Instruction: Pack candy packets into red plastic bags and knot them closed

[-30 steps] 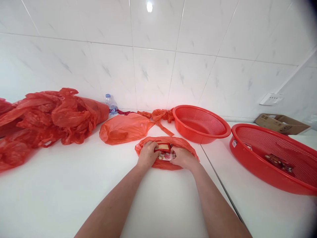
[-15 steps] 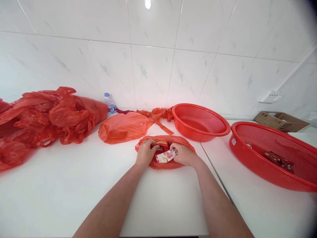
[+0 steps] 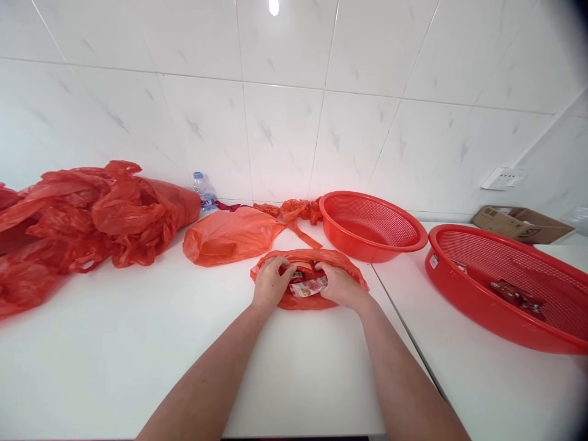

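Packet (image 3: 307, 288) lies in the red bag (image 3: 301, 304) between my left hand (image 3: 270, 285) and right hand (image 3: 340, 286), fingers (image 3: 280, 263) half-curled on both; I cannot tell whether they grip it

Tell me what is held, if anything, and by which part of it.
Whether either hand grips anything cannot be told. The right hand is at the right end of the pale packet, the left hand at the red bag's left side.

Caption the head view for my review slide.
Left hand and right hand reach into an open red bag with a pink-and-white packet inside; red baskets stand nearby.
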Demonstrator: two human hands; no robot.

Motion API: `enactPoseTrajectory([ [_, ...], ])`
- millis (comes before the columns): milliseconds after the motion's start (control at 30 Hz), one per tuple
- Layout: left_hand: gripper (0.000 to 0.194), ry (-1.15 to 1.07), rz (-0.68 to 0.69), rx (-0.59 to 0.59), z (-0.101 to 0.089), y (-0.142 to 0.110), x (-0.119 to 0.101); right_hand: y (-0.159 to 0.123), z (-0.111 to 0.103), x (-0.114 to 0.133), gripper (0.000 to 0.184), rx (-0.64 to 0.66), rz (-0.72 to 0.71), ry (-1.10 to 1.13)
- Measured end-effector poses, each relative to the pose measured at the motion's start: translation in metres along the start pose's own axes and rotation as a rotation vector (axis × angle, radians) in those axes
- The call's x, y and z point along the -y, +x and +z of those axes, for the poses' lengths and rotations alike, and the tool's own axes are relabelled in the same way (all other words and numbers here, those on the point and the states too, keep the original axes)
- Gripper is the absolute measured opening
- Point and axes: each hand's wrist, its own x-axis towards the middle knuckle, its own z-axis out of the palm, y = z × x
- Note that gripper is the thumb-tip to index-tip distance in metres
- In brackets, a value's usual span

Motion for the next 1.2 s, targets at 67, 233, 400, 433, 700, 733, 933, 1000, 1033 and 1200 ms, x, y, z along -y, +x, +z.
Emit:
enactPoseTrajectory([
  [67,0.01,0.006,0.005,0.007,-0.001,0.0,-0.001,0.0,0.0,-0.001,0.039,-0.025,-0.017,-0.013],
  [233,0.007,0.04,0.067,0.053,0.0,-0.001,-0.002,0.003,0.001,-0.004,0.024,-0.053,0.024,-0.048],
  [400,0.006,0.155,0.146,0.168,0.005,0.0,0.008,0.005,0.003,-0.01,0.036,-0.065,0.058,-0.042],
  [433,0.009,0.175,0.144,0.177,0.006,0.0,0.009,0.005,0.003,-0.01,0.039,-0.061,0.064,-0.031],
  [700,0.039,0.195,0.189,0.171,-0.003,-0.01,0.007,-0.012,0.005,-0.008,0.041,-0.174,0.002,-0.089],
  [733,0.044,0.19,0.203,0.169,-0.008,-0.014,0.008,-0.018,0.007,-0.009,0.045,-0.207,-0.01,-0.13],
  [933,0.061,0.242,0.216,0.278,-0.045,-0.042,0.021,-0.063,0.023,-0.031,0.04,-0.261,-0.164,-0.402],
  [1000,0.059,0.281,0.255,0.291,-0.054,-0.049,0.021,-0.076,0.027,-0.034,0.035,-0.294,-0.188,-0.451],
  [1033,0.053,0.308,0.277,0.285,-0.058,-0.052,0.02,-0.081,0.027,-0.034,0.034,-0.316,-0.19,-0.469],
  [1200,0.015,0.5,0.367,0.195,-0.076,-0.061,0.013,-0.102,0.022,-0.034,0.031,-0.389,-0.196,-0.543],
])
